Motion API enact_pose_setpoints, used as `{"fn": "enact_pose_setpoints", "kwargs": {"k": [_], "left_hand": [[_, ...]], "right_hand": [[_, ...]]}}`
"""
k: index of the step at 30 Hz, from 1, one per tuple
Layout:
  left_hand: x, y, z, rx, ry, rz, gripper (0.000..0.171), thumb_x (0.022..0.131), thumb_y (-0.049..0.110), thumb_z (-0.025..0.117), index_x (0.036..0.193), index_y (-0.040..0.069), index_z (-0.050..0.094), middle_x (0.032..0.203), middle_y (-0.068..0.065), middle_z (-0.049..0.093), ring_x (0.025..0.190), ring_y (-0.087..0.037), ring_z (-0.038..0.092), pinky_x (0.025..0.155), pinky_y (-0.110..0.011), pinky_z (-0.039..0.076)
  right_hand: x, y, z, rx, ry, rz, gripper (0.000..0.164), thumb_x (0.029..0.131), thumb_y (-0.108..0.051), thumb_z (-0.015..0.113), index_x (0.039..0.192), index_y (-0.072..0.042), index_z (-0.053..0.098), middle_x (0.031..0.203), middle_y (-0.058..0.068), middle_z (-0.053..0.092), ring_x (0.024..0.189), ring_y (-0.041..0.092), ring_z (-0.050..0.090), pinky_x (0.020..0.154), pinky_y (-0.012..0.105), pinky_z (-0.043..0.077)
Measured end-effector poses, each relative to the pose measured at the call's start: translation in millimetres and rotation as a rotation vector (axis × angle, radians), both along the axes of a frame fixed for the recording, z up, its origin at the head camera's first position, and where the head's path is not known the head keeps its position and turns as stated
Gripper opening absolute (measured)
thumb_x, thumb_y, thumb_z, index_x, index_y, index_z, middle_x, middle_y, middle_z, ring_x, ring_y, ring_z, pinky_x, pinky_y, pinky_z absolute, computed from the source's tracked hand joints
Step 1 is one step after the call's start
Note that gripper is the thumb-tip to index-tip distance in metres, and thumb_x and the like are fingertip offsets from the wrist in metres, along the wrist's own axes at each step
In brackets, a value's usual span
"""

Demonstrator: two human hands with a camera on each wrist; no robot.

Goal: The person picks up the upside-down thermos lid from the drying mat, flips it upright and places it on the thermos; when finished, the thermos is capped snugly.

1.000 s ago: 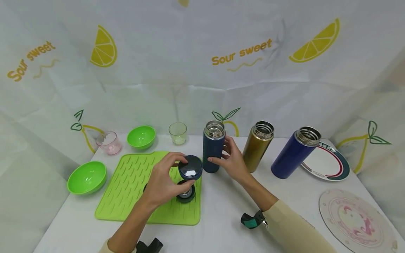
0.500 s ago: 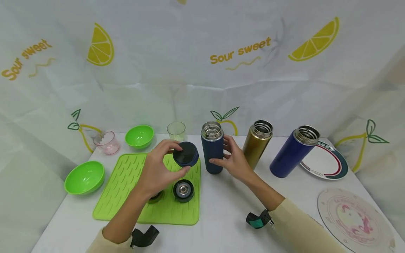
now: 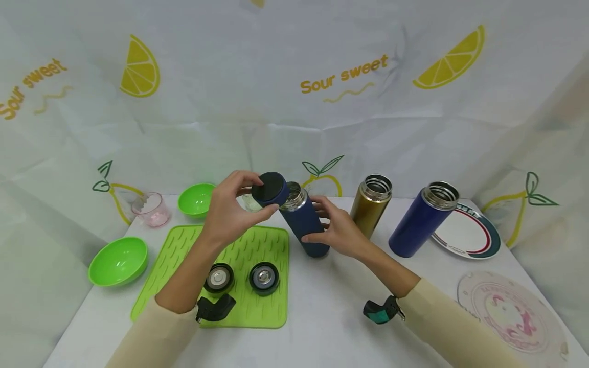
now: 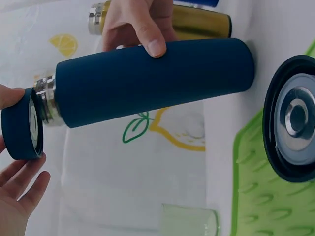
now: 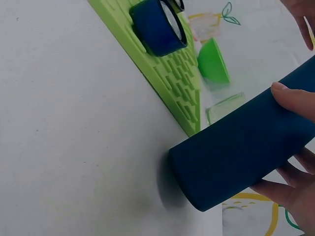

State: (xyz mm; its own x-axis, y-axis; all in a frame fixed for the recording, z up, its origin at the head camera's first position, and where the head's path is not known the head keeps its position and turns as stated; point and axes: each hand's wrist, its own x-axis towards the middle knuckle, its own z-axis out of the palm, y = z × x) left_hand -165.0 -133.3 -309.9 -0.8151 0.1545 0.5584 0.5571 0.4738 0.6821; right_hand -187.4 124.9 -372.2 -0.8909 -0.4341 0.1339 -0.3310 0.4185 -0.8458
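Observation:
My left hand (image 3: 227, 209) pinches a round dark blue lid (image 3: 269, 189) between thumb and fingers. The lid sits right at the steel mouth of a dark blue bottle (image 3: 304, 225), which leans left towards it. In the left wrist view the lid (image 4: 20, 125) is tipped, its inner side facing the bottle's threaded neck (image 4: 48, 98); whether they touch I cannot tell. Round the bottle's body my right hand (image 3: 338, 230) has its thumb and fingers. The right wrist view shows the bottle's base (image 5: 187, 182) tilted close to the table; contact is unclear.
Two upturned lids (image 3: 218, 278) lie on a green drying mat (image 3: 244, 312). Uncapped gold (image 3: 370, 207) and blue (image 3: 421, 222) bottles stand at right, near a rimmed plate (image 3: 465, 230) and a round pink mat (image 3: 511, 312). Green bowls (image 3: 118, 261) and a pink glass (image 3: 152, 209) are at left.
My left hand has raised the lid up and away from above the mat to the bottle's mouth. My right hand has tilted the bottle leftwards from upright.

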Motion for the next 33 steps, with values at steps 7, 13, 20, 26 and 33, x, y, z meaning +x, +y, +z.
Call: {"fn": "enact_pose_setpoints", "kwargs": {"k": [7,13,20,26,33], "left_hand": [[-6.3,10.9,-2.3,0.019,-0.054,-0.034,0.048,0.076,0.018,0.090,0.114,0.005,0.064,0.114,-0.011,0.068,0.113,-0.028,0.071,0.102,-0.039,0.058],[-6.5,16.0,-7.0,-0.017,-0.062,-0.063,0.044,0.077,0.018,0.089,0.110,0.004,0.063,0.111,-0.011,0.068,0.111,-0.028,0.072,0.099,-0.036,0.060],[-5.5,15.7,-8.9,-0.023,-0.084,-0.063,0.042,0.079,0.019,0.087,0.110,0.005,0.063,0.112,-0.011,0.068,0.111,-0.029,0.073,0.098,-0.038,0.061],[-6.1,14.6,-6.7,-0.025,-0.118,-0.089,0.042,0.079,0.016,0.087,0.112,0.006,0.063,0.117,-0.011,0.069,0.115,-0.028,0.072,0.099,-0.039,0.060],[-5.2,10.2,-2.1,-0.068,-0.174,-0.121,0.043,0.081,0.014,0.083,0.119,0.008,0.064,0.125,-0.009,0.068,0.120,-0.026,0.065,0.096,-0.043,0.061]], "right_hand": [[-2.6,-0.1,2.2,0.015,-0.010,0.045,0.088,0.078,-0.005,0.087,0.152,-0.013,0.040,0.149,0.021,0.054,0.137,0.042,0.056,0.105,0.060,0.053],[-4.6,2.4,2.1,0.021,0.011,0.074,0.087,0.079,-0.008,0.087,0.152,-0.011,0.041,0.148,0.023,0.054,0.135,0.045,0.057,0.104,0.059,0.054],[-5.2,5.1,1.9,0.021,-0.007,0.107,0.088,0.080,-0.009,0.086,0.154,-0.011,0.038,0.151,0.023,0.052,0.137,0.046,0.054,0.103,0.059,0.054],[-5.5,7.5,0.8,-0.004,-0.037,0.125,0.088,0.080,-0.008,0.086,0.154,-0.016,0.038,0.151,0.021,0.054,0.139,0.044,0.053,0.103,0.058,0.055],[-5.8,6.7,-2.8,-0.014,-0.041,0.147,0.086,0.083,-0.011,0.084,0.155,-0.016,0.037,0.154,0.021,0.049,0.140,0.044,0.052,0.106,0.059,0.053]]}}
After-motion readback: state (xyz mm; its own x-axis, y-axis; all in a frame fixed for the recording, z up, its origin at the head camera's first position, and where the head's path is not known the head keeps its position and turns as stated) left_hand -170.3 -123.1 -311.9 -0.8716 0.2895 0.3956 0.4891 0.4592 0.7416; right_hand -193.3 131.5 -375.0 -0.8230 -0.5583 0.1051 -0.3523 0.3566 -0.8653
